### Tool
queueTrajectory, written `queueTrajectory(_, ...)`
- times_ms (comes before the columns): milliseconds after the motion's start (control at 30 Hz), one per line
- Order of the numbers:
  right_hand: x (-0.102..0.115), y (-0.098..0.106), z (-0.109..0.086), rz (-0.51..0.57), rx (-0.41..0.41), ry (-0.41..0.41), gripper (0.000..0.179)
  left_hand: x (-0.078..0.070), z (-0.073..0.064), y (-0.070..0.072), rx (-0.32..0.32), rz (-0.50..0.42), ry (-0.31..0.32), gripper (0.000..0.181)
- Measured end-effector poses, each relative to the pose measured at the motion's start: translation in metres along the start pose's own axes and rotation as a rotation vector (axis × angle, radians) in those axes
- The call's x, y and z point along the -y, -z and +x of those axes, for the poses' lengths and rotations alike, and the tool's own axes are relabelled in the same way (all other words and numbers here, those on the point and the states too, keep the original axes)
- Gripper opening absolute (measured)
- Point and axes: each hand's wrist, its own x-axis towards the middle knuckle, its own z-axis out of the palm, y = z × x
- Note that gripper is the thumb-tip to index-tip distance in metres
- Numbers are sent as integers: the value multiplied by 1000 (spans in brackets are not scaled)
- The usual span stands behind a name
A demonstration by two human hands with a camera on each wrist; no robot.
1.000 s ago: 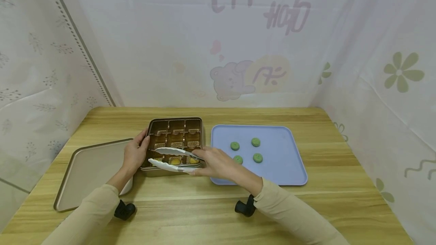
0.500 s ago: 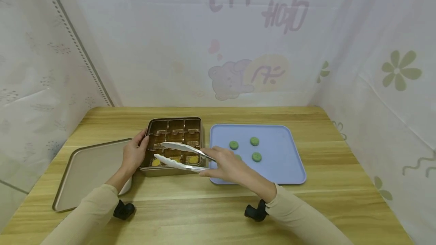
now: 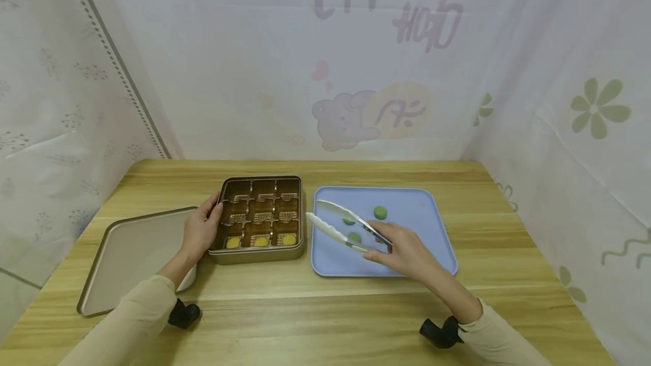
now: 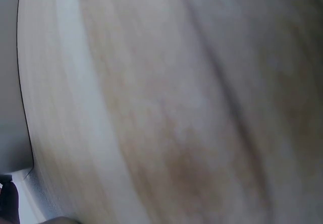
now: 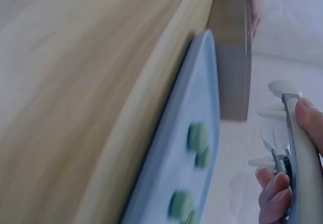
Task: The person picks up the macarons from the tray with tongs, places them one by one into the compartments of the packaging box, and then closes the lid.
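My left hand holds the left edge of a gold compartment box; its front row carries three yellow cookies and the other cells look bare. My right hand grips white tongs, whose arms stand apart over the blue tray with nothing between the tips. Green cookies lie on the tray, some partly hidden under the tongs. The right wrist view shows the tongs, the tray, green cookies and the box wall. The left wrist view is only blurred wood.
The box's gold lid lies flat at the left on the wooden table. Patterned white curtain walls close in the back and both sides. Bare wood runs along the front edge and right of the tray.
My right hand has carried the tongs rightward, from above the box's front row to above the blue tray. The left hand has stayed on the box.
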Motion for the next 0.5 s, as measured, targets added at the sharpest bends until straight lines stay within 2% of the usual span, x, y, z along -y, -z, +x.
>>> queueTrajectory(200,-22,15,-28,-35,-34,-61,60,0,-1,0,-3,2,1,50)
queueTrajectory(500,-37,30,-63,-87,-10,-195,62,-1,-1,0,-2,5,-3,51)
